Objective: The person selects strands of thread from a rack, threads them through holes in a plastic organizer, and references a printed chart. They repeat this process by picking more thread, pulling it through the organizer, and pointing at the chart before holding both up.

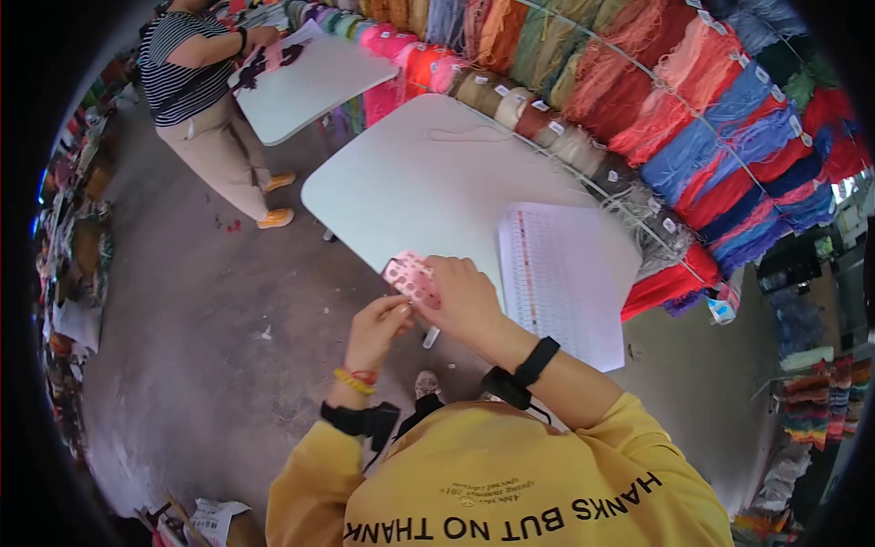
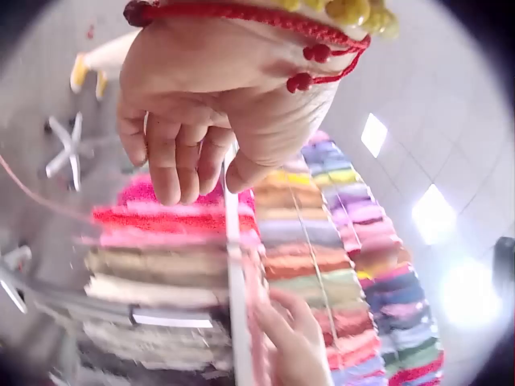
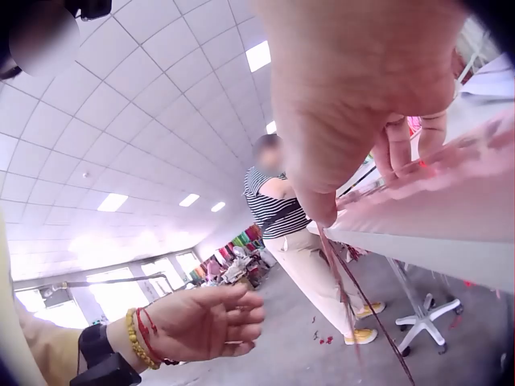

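My right hand [image 1: 465, 294] holds a pink holed card [image 1: 410, 275], dotted with round marks, over the near edge of the white table [image 1: 392, 173]. In the right wrist view, pink and dark red threads [image 3: 341, 277] hang down below its thumb. My left hand [image 1: 375, 330] is just below and left of the card in the head view. Its fingers [image 2: 189, 161] are loosely bent, and no thing shows between them in the left wrist view.
Printed sheets [image 1: 570, 283] lie on the table's right side, near a thin pale loop [image 1: 469, 136]. Racks of coloured yarn [image 1: 638, 100] line the far side. Another person [image 1: 196, 91] stands at a second white table [image 1: 319, 77].
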`<control>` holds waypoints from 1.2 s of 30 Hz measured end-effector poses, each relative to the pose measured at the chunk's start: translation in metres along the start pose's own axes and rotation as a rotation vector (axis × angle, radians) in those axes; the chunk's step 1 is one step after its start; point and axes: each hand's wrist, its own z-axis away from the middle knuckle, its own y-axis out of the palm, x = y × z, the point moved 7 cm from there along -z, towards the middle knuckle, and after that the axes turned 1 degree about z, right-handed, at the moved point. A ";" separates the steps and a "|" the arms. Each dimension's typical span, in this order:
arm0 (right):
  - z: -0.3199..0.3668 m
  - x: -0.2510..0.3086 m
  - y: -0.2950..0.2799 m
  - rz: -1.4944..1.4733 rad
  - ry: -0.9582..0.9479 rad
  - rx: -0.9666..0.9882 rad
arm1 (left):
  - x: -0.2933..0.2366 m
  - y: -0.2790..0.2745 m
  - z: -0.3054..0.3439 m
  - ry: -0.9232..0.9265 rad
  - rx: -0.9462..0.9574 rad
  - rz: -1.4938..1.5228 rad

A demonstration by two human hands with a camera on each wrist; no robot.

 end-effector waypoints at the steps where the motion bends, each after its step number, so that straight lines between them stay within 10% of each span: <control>1: 0.001 -0.001 -0.001 -0.009 0.002 -0.001 | 0.000 0.005 -0.005 0.013 -0.007 0.058; 14: 0.012 0.008 -0.026 0.051 -0.115 -0.032 | 0.009 0.015 -0.013 -0.064 -0.156 0.239; 26: 0.062 -0.098 -0.078 0.250 0.377 0.479 | 0.004 0.019 -0.014 -0.092 -0.198 0.268; 36: 0.072 -0.125 -0.058 0.136 0.394 0.418 | 0.003 0.021 -0.014 -0.092 -0.186 0.251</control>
